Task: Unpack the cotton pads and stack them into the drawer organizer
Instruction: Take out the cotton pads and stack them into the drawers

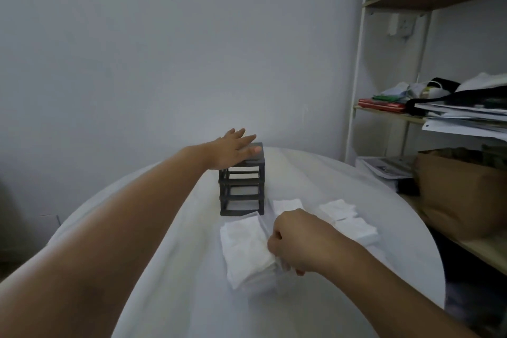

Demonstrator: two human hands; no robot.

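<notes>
Nearest: right hand [296, 241], fingers curled, gripping right edge of cotton pad stack [245, 250] on table [170, 288]. Just beyond stack, straight ahead: drawer organizer [242, 192], front facing stack. Farthest: left hand [237, 149], flat, fingers straight, pressing organizer top.

Hands: 2 (left hand [236, 149], right hand [295, 241]). Drawer organizer [241, 192]: 1, three open tiers. Cotton pad piles: 4 (large pile [244, 250], small pile A [286, 205], small pile B [338, 208], small pile C [358, 229]). Table [164, 282]: 1. Shelf unit [356, 77]: 1. Paper bag [452, 195]: 1.
</notes>
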